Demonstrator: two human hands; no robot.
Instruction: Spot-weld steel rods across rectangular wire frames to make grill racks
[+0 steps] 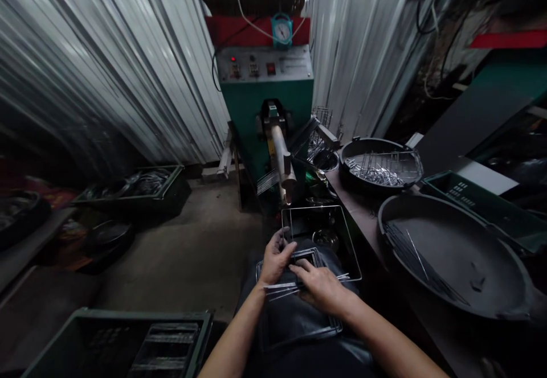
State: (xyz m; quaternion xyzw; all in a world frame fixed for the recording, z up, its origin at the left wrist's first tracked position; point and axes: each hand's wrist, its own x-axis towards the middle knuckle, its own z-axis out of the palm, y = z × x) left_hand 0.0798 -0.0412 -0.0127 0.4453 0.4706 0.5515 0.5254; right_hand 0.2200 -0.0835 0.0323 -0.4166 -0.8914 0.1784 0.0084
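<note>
My left hand [276, 257] is closed with thumb and fingers on the left side of a rectangular wire frame [351, 235], which stands out over my lap toward the machine. Several thin straight metal rods [280, 290] run crosswise below the left hand and under my right hand [322, 287], showing again past its far side. The right hand's fingers are curled together around these rods; its fingertips point to the left hand. More wire frames [318, 257] lie stacked on my dark-covered lap, partly hidden by both hands.
Ahead stands a green machine [239, 102] with a thick metal electrode arm [281, 153]. To the right are a round pan [465, 253] with dark rods and another pan [378, 170] full of short wires. Green crates [207, 332] stand at lower left and far left.
</note>
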